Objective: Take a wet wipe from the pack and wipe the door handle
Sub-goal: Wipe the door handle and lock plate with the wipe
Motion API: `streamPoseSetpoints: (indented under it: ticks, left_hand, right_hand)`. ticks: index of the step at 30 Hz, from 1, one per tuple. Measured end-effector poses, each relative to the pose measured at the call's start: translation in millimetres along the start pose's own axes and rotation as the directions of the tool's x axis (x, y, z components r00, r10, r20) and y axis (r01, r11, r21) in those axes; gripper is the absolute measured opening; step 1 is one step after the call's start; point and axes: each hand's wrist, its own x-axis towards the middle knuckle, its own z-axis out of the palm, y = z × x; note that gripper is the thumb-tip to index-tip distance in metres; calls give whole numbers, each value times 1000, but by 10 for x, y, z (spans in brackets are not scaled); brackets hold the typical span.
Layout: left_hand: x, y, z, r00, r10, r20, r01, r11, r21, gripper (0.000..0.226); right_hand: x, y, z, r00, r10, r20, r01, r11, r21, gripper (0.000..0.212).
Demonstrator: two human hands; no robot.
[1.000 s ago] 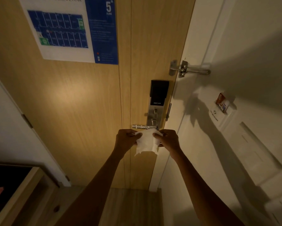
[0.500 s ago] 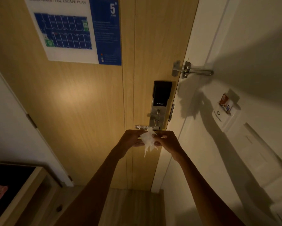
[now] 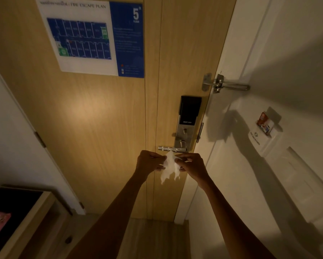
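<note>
Right then, we had both hands up in front of the wooden door, and between them hung the wet wipe, crumpled and ragged at its lower edge. Our left hand pinched the wipe's left side with its fingers closed on it, and our right hand pinched the other side the same way, the two hands close together with only the white wipe between them. Just above our knuckles sat the door handle, a metal lever poking out leftward from the smart lock, and the top of the wipe came near it; whether it touched, we could not tell. Higher up and to the right of our right hand, the swing latch bridged door and white frame. Far above our left hand hung the fire escape plan. Further right of the right hand, a card holder was mounted on the white wall.
</note>
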Motion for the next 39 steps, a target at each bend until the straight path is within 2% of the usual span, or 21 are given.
streamPoseSetpoints:
  ticks: [5,8,11,14,19,23,25,27,29,31,36,39]
  left_hand:
    - [-14,18,-44,986,-105,133,127,976,-177,14]
    - [22,-11,-76,953,-183,242,228,958,-174,16]
    - [33,-23,-104,932,-163,323,224,961,-162,19]
    - [41,4,-147,913,-138,385,218,961,-171,21]
    - [98,-18,-223,871,-100,480,183,975,-128,24]
    - [192,-61,-272,891,-60,449,110,990,-85,17]
    - [242,-82,-280,914,25,406,12,996,-89,18]
    - [253,-66,-253,937,106,334,-112,994,-2,28]
    - [261,-25,-215,917,148,371,-202,973,112,42]
    - [286,-17,-181,880,183,438,-259,958,121,47]
    - [362,-69,-163,933,215,290,-273,945,180,28]
    - [381,-60,-123,947,213,239,-246,962,120,26]
  right_hand:
    - [-22,17,49,995,56,84,-59,998,35,20]
    - [-35,-9,45,982,109,154,-123,989,80,17]
    - [-27,-30,26,970,124,208,-145,985,90,22]
    - [-34,-69,11,964,85,251,-107,991,74,27]
    - [3,-45,7,971,93,220,-120,986,112,26]
    - [54,-34,8,971,109,212,-133,986,103,20]
    - [76,-36,8,972,105,212,-128,987,98,21]
    - [100,-39,2,972,105,211,-125,989,81,22]
    - [135,-45,-13,972,108,210,-118,992,38,22]
    - [162,-66,-38,970,92,224,-99,995,23,23]
    - [223,-72,-64,977,96,193,-100,995,14,24]
    - [252,-56,-33,983,132,130,-136,991,20,26]
